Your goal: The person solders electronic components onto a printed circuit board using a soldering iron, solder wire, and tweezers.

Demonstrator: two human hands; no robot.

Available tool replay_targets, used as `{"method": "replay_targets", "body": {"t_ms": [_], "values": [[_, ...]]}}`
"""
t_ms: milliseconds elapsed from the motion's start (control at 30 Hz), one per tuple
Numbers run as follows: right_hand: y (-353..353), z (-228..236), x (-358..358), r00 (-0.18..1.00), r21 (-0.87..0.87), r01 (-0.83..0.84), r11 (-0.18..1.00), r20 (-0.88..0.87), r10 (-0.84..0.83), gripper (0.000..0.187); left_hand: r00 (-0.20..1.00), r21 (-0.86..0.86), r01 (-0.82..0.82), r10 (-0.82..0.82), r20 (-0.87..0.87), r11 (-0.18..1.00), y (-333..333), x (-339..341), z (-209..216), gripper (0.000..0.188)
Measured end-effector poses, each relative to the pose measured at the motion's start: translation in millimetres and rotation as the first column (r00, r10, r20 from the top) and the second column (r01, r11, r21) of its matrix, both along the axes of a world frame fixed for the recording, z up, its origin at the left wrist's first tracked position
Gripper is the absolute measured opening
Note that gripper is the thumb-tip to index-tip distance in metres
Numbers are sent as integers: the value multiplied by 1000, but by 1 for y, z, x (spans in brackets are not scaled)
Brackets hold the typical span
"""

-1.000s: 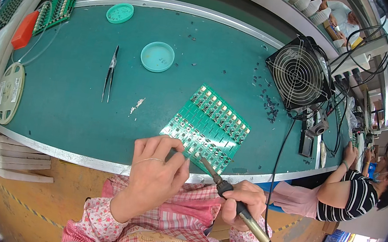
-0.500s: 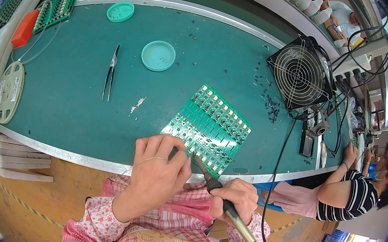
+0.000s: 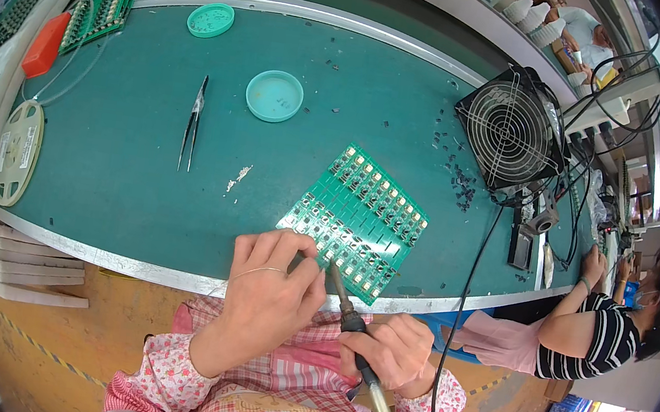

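Note:
A green circuit board [image 3: 353, 221] with rows of small parts lies tilted near the bench's front edge. My right hand [image 3: 390, 351] is closed around the handle of a soldering iron [image 3: 348, 304]. The iron's tip touches or hovers just over the board's near rows. Beside it, my left hand [image 3: 275, 278] is closed at the board's lower left corner, thumb and fingers pinched near the tip. A thin pale strand, like solder wire, crosses the back of that hand; its end is hidden by the fingers.
Black-handled tweezers [image 3: 193, 123] and two round green dishes, one near [image 3: 274, 96] and one far [image 3: 210, 20], lie on the bench. A black fan [image 3: 509, 130] stands at right beside scattered black chips [image 3: 463, 186]. At left are a reel [image 3: 18, 154] and a red box [image 3: 46, 45]. A co-worker [image 3: 580, 331] sits at right.
My right hand has shifted slightly left, and the iron now stands steeper, its cord end swung left and down. The left hand stays almost in place.

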State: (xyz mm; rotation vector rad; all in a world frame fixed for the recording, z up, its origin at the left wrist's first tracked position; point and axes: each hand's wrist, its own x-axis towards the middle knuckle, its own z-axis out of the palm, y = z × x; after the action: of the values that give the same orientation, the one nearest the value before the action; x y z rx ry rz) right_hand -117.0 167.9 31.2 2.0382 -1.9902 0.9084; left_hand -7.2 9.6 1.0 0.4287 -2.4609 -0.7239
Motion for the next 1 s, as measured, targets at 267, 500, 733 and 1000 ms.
{"method": "replay_targets", "body": {"t_ms": [267, 500, 733, 1000], "values": [[9, 1, -10, 695, -32, 365, 931, 674, -249, 9, 1000, 41, 15, -16, 9, 999, -3, -1, 3, 14], [-14, 6, -23, 370, 55, 435, 899, 899, -233, 17, 1000, 48, 11, -12, 15, 999, -4, -3, 4, 16], [-21, 5, -31, 326, 100, 381, 919, 916, -235, 14, 1000, 47, 12, -13, 27, 999, -4, -5, 4, 15], [-23, 4, -33, 320, 110, 360, 926, 918, -234, 13, 999, 13, -2, 2, 52, 1000, -3, -10, 3, 13]]}}
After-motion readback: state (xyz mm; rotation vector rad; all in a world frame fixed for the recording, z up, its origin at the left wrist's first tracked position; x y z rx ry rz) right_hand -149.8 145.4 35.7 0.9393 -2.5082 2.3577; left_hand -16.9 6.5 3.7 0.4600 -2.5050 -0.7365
